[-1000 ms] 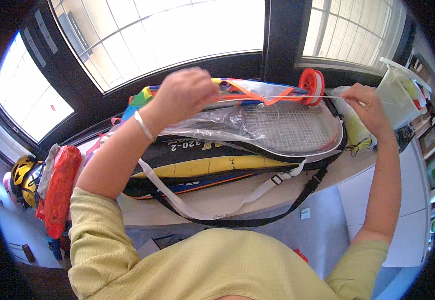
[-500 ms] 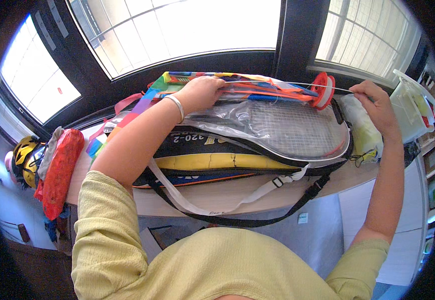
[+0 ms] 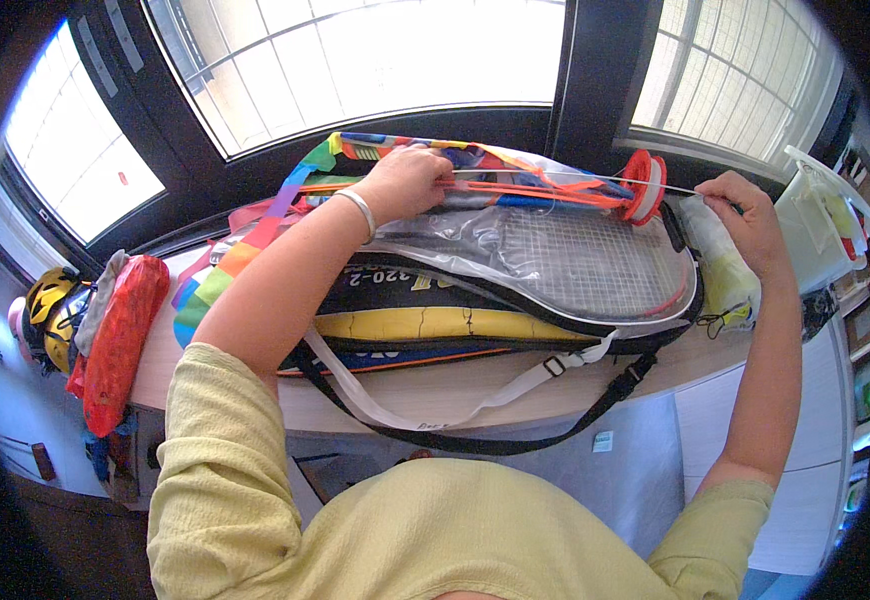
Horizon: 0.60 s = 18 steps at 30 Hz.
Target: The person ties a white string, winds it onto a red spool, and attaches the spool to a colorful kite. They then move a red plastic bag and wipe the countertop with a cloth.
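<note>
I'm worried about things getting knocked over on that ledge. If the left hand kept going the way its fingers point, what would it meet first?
Probably the red spool: the left hand lies on the kite's orange rods, fingers pointing right along them toward it. Depth is hard to judge.

Premises appear to be a home room used for storing sports and leisure gear. A long pale wooden desk [image 3: 425,395] stands under large gridded windows [image 3: 375,50] with dark frames. A black-and-yellow racket bag [image 3: 435,310], a yellow helmet [image 3: 47,300] and white storage shelving [image 3: 835,230] with household items support this.
</note>
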### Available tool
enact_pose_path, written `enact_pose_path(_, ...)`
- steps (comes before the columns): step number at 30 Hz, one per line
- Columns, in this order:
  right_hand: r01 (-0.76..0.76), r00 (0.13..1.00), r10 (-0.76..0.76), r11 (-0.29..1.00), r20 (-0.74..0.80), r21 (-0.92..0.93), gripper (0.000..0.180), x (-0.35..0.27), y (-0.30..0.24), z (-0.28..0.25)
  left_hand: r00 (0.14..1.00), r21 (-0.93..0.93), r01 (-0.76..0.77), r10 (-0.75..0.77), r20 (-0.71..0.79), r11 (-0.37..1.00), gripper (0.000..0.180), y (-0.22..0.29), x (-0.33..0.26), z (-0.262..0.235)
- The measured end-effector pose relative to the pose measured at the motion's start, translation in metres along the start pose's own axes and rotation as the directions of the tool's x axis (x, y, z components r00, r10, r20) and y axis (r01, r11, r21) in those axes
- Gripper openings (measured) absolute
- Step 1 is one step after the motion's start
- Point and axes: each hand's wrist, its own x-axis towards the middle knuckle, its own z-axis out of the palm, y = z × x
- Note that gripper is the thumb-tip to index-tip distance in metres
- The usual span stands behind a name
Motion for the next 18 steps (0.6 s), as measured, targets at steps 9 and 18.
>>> enact_pose_path(9,0.046,0.999,-0.050,0.986,-0.018,-0.163,0.011,0.003,-0.009,-0.006,0.979,-0.038,-0.075,0.066,-0.195,0.996,0.014,-0.003,-0.017,-0.011)
enact_pose_path(18,-0.034,0.999,0.031,0.994,-0.031,-0.101,0.012,-0.002,-0.007,-0.007,0.975,-0.064,-0.056,0.041,-0.218,0.996,0.015,0.000,-0.019,-0.009)
